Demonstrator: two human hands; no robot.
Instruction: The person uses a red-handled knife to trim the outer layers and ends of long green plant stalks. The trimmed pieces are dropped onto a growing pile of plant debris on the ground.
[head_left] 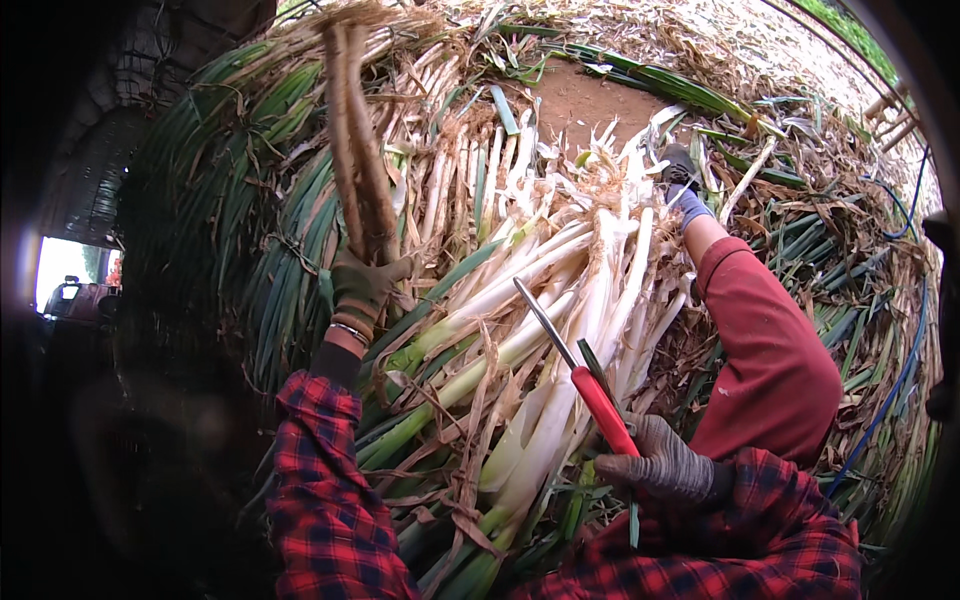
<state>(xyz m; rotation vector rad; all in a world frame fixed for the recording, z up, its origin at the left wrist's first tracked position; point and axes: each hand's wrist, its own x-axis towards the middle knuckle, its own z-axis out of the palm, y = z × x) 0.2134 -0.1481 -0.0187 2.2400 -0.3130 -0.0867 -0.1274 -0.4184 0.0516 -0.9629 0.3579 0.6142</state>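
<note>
My left hand [365, 285], in a dark work glove, is closed round the lower end of a few long onions [362, 160] with brown, dirty outer skins. They stand nearly upright, root tufts at the top. A knife [600, 405] with a red handle and a slim blade is gripped in my right hand [660, 460], which wears a grey knit glove. Its blade points up and to the left, over a heap of long onions [540, 400] with white shanks and green leaves. A strip of green leaf shows beside the blade's base.
Bundles of unpeeled onions [240, 150] with green tops lie at the left. My bent leg [765, 360] in red trousers reaches in from the right. Brown soil [590, 100] shows at the back, with dry husks [690, 50] beyond. A blue cord [895, 400] runs along the right.
</note>
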